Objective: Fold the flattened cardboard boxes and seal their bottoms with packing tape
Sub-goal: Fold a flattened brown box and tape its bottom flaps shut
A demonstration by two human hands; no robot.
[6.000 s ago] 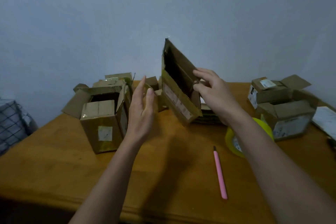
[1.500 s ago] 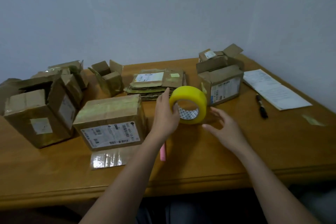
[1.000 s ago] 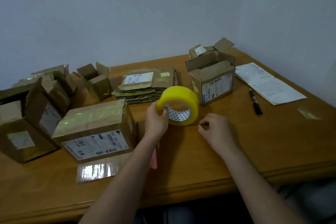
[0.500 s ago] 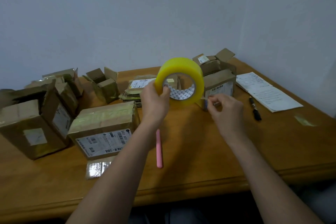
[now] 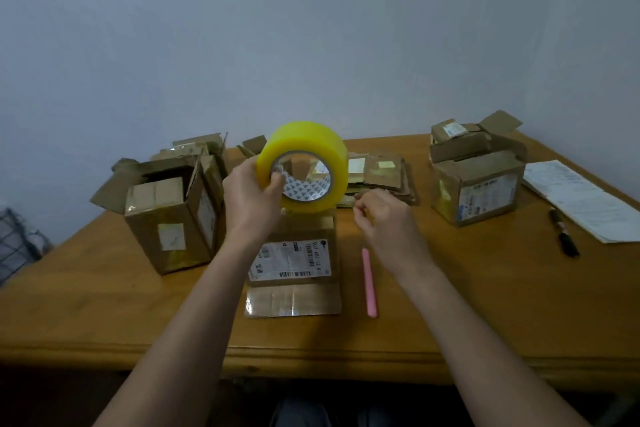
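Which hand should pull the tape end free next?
Probably the right hand: it pinches at the roll's right edge, while the left hand grips the roll above the box.

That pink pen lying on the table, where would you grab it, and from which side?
Take the pink pen around its middle, coming straight down from above. It lies flat on the table, pointing away from the person, so the fingers should close across its thin width from left and right. Both long sides are free: the taped box sits clearly apart on the left. The right hand is nearest.
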